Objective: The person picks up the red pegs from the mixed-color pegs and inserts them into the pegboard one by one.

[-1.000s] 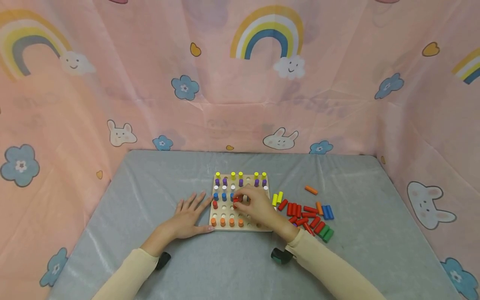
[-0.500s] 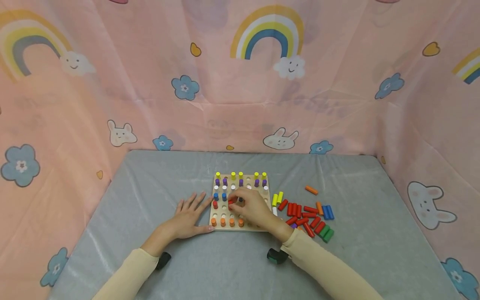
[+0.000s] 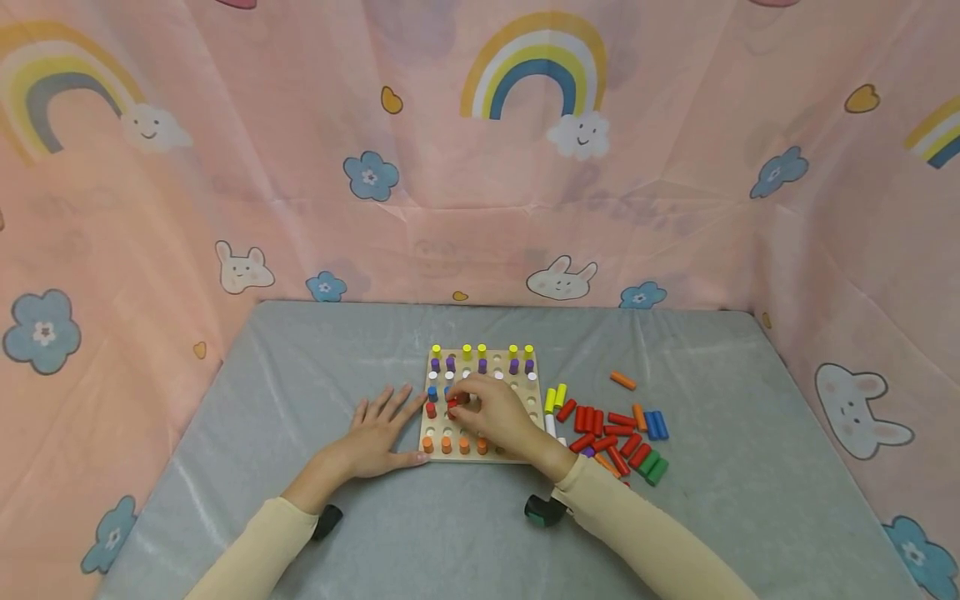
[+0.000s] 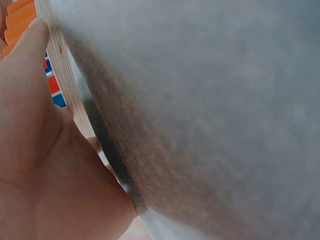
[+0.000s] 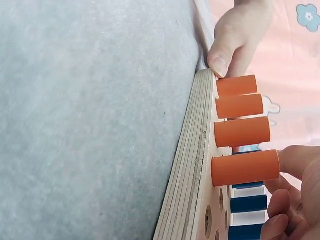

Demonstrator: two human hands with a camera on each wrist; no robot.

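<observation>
My right hand (image 3: 501, 412) is over the left half of a wooden pegboard (image 3: 483, 460), pinching a red peg (image 3: 452, 409) between thumb and fingers. The peg's lower end is too small to make out. Spread out on the cloth, my left hand (image 3: 377, 437) lies at the board's left side, its thumb touching the near left corner. Upright orange pegs (image 5: 242, 132) line the near row in the right wrist view, with blue pegs (image 5: 248, 204) behind. Another red peg (image 3: 431, 410) stands at the board's left edge. Yellow pegs (image 3: 467, 350) and purple pegs (image 3: 482, 366) fill parts of the far rows.
Right of the board lies a loose pile of red pegs (image 3: 588, 419), with blue pegs (image 3: 656, 425), green pegs (image 3: 653, 468) and yellow pegs (image 3: 555, 398) around it. One orange peg (image 3: 622, 380) lies farther back. Grey cloth (image 3: 337, 350) covers the table.
My right hand has moved left across the board, carrying the red peg toward the left columns. More of the loose pegs show beside my right wrist. My left hand has stayed put.
</observation>
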